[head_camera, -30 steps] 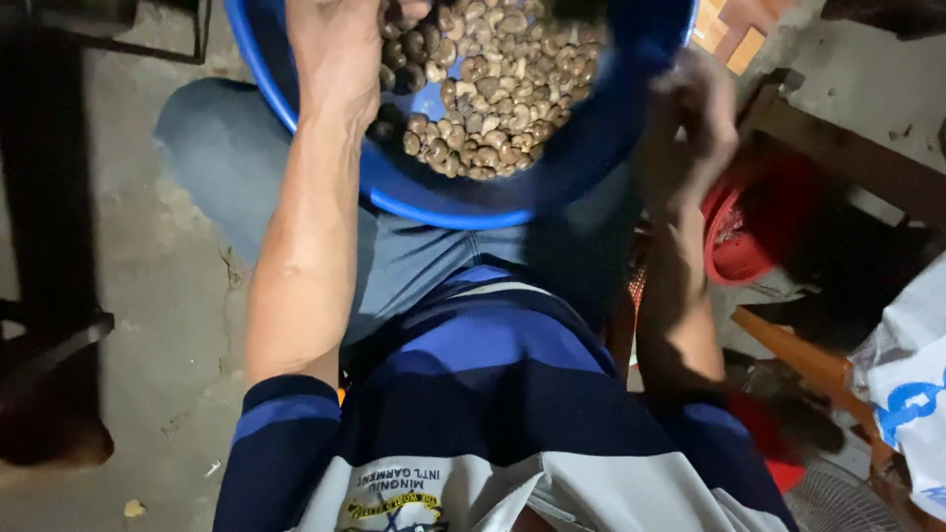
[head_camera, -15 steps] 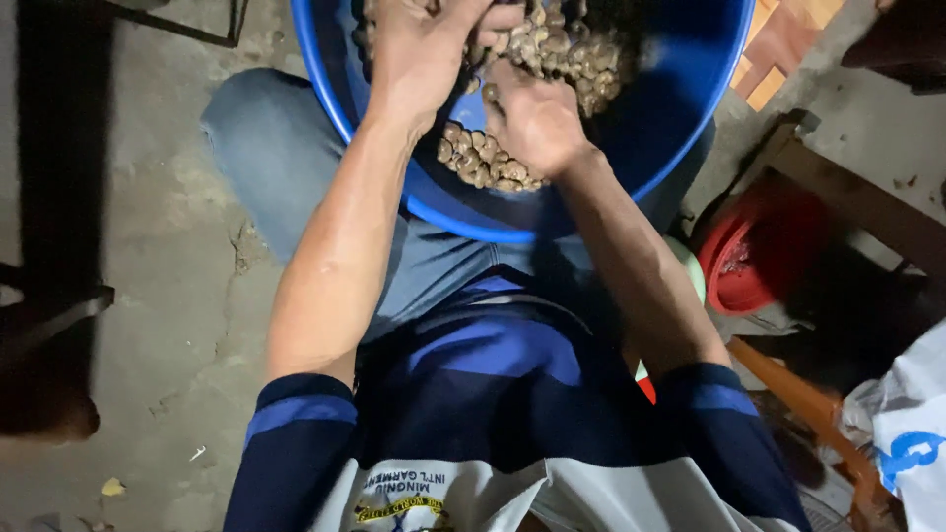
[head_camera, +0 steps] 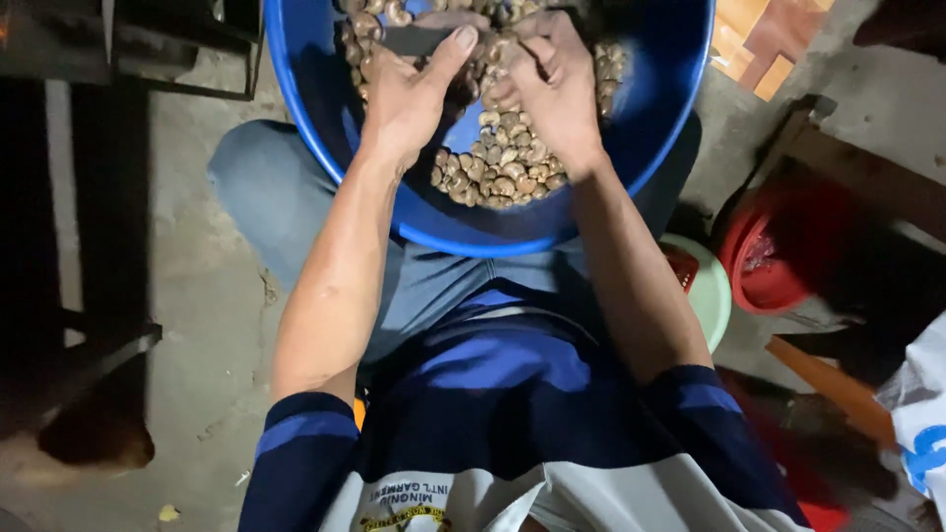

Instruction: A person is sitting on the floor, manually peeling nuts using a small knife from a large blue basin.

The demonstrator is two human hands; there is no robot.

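Both hands work inside the blue basin (head_camera: 650,148) of brown nuts (head_camera: 498,167): left hand (head_camera: 409,94) grips a dark blade (head_camera: 414,39), right hand (head_camera: 552,84) pinches 1 nut.

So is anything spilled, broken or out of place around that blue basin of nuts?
Nothing stands out. The nuts all lie inside the blue basin, which rests level on the person's lap. The left hand and right hand both work in the pile. The cracked concrete floor looks merely worn.
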